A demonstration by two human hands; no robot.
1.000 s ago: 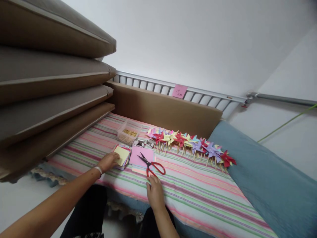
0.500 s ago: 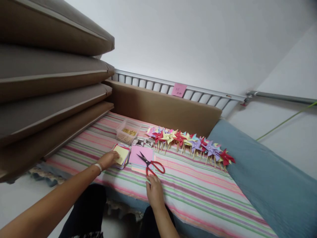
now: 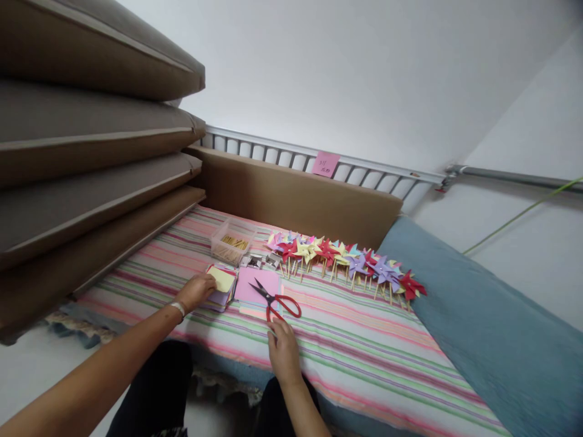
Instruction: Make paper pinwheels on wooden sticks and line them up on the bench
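Note:
My left hand (image 3: 198, 292) is closed in a pinch on a sheet of yellow paper (image 3: 222, 279), raised slightly at the front of a stack of coloured paper squares (image 3: 222, 299). A purple sheet shows just beneath it. Red-handled scissors (image 3: 272, 298) lie spread on a second pile topped by pink paper (image 3: 248, 282). Near the scissors' lower handle loop, my right hand (image 3: 285, 347) rests with curled fingers; whatever may be between them is too small to make out.
Behind the papers stand a clear box (image 3: 232, 241) of small sticks and some metal clip-like pieces (image 3: 261, 261). Paper pinwheels (image 3: 346, 261) on sticks lie in a row to the right. Stacked cushions (image 3: 100, 136) rise on the left; a brown board (image 3: 291, 191) stands behind.
My left hand has drawn the top yellow sheet up and back a little, exposing purple paper below. My right hand stays by the scissors. The view has shifted slightly.

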